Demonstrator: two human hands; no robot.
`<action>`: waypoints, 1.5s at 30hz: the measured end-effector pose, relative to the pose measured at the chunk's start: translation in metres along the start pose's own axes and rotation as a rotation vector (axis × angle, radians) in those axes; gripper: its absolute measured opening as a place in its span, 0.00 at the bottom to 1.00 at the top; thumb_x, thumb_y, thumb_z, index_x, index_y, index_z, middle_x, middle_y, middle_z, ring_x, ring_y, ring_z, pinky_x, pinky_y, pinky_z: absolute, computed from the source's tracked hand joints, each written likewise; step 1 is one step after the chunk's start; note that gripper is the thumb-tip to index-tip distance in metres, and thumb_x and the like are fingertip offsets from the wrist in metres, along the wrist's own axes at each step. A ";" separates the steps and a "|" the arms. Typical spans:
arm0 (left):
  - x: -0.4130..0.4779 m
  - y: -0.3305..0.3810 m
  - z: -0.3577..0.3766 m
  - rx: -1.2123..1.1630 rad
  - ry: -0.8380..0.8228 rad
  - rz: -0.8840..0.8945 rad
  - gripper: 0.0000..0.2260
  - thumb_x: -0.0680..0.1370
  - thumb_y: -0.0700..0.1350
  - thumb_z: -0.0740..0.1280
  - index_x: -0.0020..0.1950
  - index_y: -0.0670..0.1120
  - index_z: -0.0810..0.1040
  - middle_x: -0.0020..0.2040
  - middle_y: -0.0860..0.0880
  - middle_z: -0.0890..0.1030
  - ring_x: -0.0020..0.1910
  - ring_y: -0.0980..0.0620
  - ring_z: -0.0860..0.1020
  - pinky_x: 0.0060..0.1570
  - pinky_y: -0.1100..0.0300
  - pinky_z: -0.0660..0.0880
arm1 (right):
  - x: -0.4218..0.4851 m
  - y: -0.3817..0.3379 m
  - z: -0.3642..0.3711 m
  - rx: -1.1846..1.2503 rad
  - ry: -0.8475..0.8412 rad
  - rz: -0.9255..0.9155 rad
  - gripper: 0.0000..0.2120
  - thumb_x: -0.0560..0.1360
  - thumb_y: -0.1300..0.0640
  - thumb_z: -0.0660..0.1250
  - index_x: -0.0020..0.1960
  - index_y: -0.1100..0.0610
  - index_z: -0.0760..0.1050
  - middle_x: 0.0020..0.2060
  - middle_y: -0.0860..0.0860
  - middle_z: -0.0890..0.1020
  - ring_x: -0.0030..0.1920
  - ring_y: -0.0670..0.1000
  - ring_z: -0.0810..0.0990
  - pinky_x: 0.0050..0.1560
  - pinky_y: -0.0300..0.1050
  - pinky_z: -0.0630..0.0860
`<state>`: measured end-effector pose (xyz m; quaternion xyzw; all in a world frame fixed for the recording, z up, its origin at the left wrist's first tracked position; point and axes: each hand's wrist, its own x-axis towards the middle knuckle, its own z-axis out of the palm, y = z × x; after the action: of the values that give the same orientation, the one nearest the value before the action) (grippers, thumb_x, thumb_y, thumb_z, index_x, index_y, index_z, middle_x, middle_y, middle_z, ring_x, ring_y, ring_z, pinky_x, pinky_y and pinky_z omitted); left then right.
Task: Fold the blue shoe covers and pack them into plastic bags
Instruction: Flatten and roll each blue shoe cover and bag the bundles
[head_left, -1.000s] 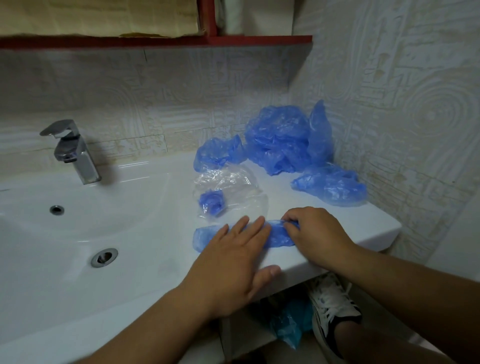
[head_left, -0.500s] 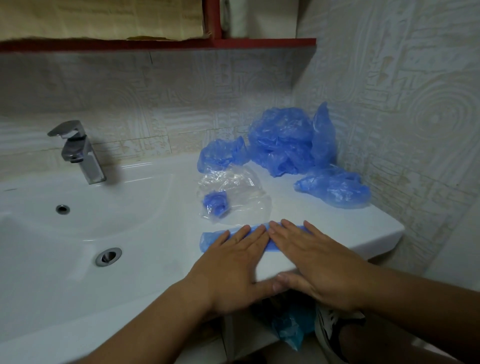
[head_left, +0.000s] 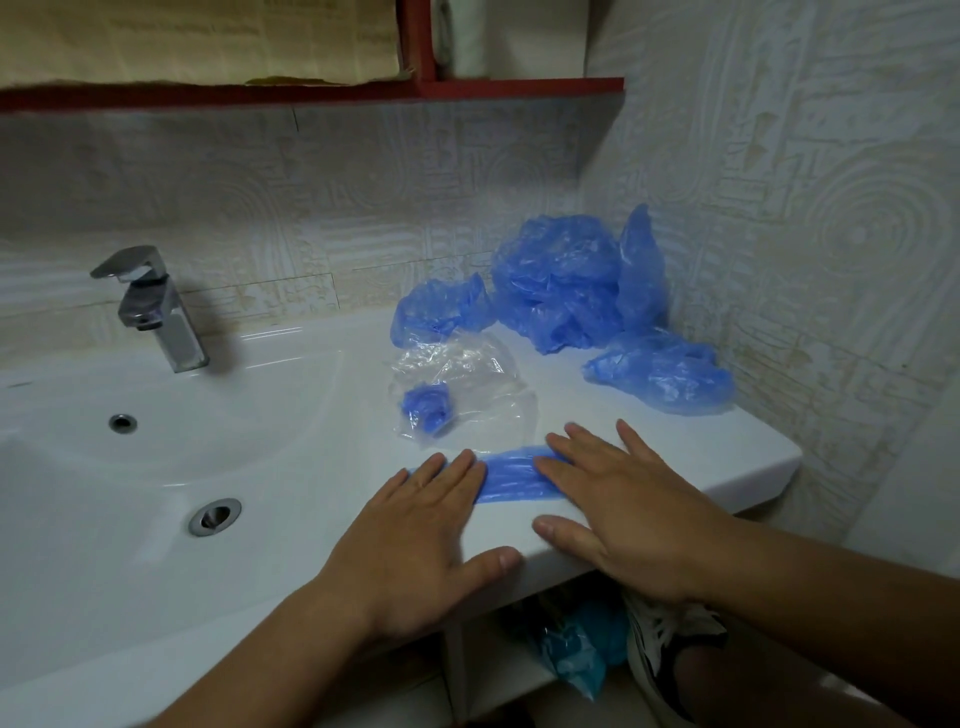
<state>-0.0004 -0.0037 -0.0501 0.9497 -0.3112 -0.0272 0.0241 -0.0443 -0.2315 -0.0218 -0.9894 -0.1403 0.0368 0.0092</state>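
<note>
Head view. A flattened cover (head_left: 511, 480) lies on the tabletop (head_left: 701, 452) near the front edge, with both ends hidden under hands. The left hand (head_left: 415, 525) presses it with fingers straight and flat. The right hand (head_left: 623, 509) presses it with fingers spread flat. A clear bag (head_left: 467, 364) holding a rolled cover (head_left: 426, 408) lies just beyond at 11 o'clock. Loose covers (head_left: 561, 291) are piled at 1 o'clock. The faucet (head_left: 156, 306) stands at 10 o'clock and the drain (head_left: 214, 516) sits at 9 o'clock.

Blue shoe covers (head_left: 558, 291), white sink (head_left: 260, 467), red shelf (head_left: 519, 85), cream embossed tiles (head_left: 260, 208), shoe (head_left: 654, 660) seemingly black-and-white
</note>
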 end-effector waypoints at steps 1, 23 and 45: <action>0.000 0.000 0.000 -0.003 0.001 0.008 0.45 0.66 0.77 0.34 0.79 0.58 0.38 0.79 0.61 0.37 0.78 0.58 0.38 0.77 0.57 0.38 | 0.003 -0.006 -0.003 -0.021 0.050 -0.027 0.37 0.75 0.30 0.39 0.80 0.45 0.44 0.80 0.42 0.43 0.78 0.43 0.37 0.77 0.52 0.34; -0.012 0.008 -0.003 -0.066 0.014 -0.356 0.41 0.74 0.71 0.36 0.81 0.49 0.41 0.81 0.52 0.41 0.80 0.53 0.40 0.78 0.47 0.41 | -0.011 0.028 0.016 0.112 -0.024 -0.022 0.34 0.79 0.34 0.46 0.80 0.44 0.38 0.78 0.38 0.40 0.75 0.35 0.36 0.74 0.38 0.34; 0.008 0.022 -0.023 -0.203 0.322 0.064 0.15 0.73 0.61 0.69 0.56 0.57 0.78 0.52 0.59 0.79 0.50 0.58 0.76 0.56 0.58 0.72 | 0.001 0.031 0.010 0.311 0.393 -0.041 0.15 0.72 0.57 0.73 0.56 0.44 0.80 0.47 0.36 0.77 0.52 0.40 0.71 0.53 0.32 0.67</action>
<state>-0.0049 -0.0256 -0.0265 0.9240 -0.3292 0.0945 0.1699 -0.0353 -0.2611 -0.0333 -0.9612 -0.1484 -0.1352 0.1893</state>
